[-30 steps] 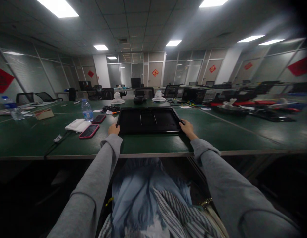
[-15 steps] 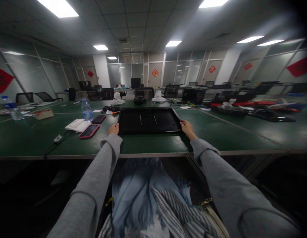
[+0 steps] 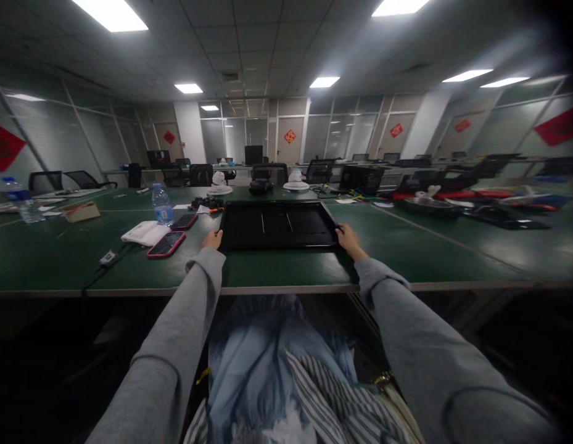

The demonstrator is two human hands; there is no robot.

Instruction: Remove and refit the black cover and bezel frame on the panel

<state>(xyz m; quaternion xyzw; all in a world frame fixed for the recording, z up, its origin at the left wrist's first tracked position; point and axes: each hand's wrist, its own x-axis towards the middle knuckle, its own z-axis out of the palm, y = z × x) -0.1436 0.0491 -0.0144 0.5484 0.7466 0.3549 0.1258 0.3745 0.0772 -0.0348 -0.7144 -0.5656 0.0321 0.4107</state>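
A wide black rectangular panel with a raised rim (image 3: 277,231), like a shallow tray or a monitor's frame, lies on the green table (image 3: 286,268) in front of me. Two thin light lines run across its middle. My left hand (image 3: 213,239) grips its left edge near the front corner, fingers closed. At the opposite edge, my right hand (image 3: 350,240) is closed round the rim near the front right corner. The fingertips of both hands are partly hidden by the rim.
Left of the panel lie two phones (image 3: 166,245), an open notebook (image 3: 145,234) and a water bottle (image 3: 162,206). A small box (image 3: 81,212) and another bottle (image 3: 22,200) sit further left. Behind stand two white domed devices (image 3: 296,180). Cables and tools (image 3: 503,213) crowd the right.
Almost nothing differs. Both hands keep their hold on the panel's edges, and the forearms have shifted very slightly to the left.
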